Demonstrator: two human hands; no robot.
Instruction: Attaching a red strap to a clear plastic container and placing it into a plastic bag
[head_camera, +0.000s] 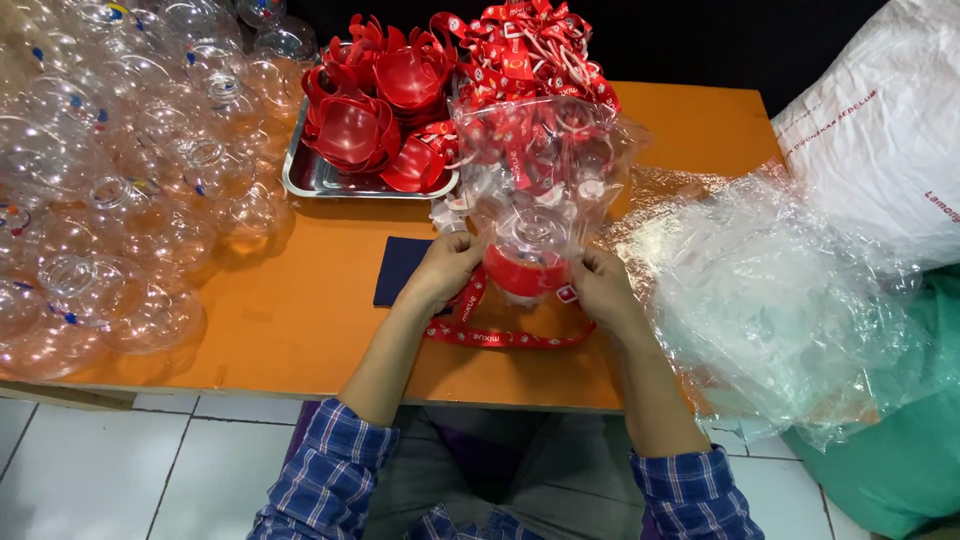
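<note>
Both my hands hold a clear round plastic bottle (530, 235) with a red base (525, 275), wrapped in a crinkly clear plastic bag (545, 150). My left hand (445, 268) grips its left side and my right hand (600, 285) grips its right side, just above the orange table (300, 320). A red lanyard strap (500, 338) hangs from the bottle and loops on the table under my hands. A dark blue square pad (398, 268) lies beside my left hand.
A heap of clear round bottles (110, 180) fills the table's left. A metal tray (310, 180) holds red bases (375, 100); red lanyards (530, 50) pile behind it. Loose clear bags (780, 290) and a white sack (880, 130) lie at right.
</note>
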